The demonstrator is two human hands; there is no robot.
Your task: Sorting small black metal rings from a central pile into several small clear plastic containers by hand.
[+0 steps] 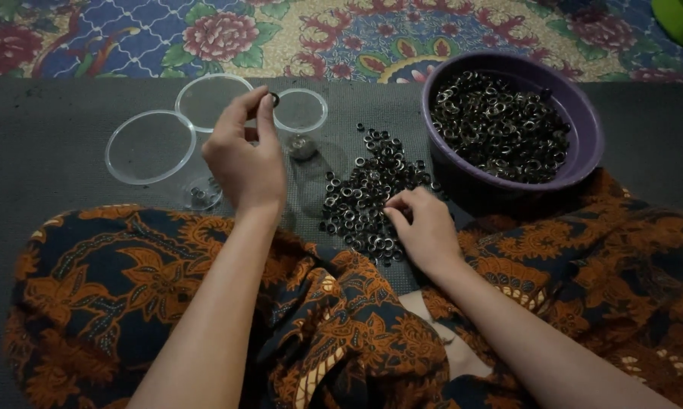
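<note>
sorting step in hand, by the look of it. left hand raised over the clear cups, thumb and forefinger pinched on one ring. right hand fingers curled down on the ring pile on the grey mat, grip unclear. purple bowl of rings just beside. next likely calls for lining the ring up over a cup mouth.

Dim, warm indoor light, soft shadows beneath the hands, slight softness and grain throughout.
</note>
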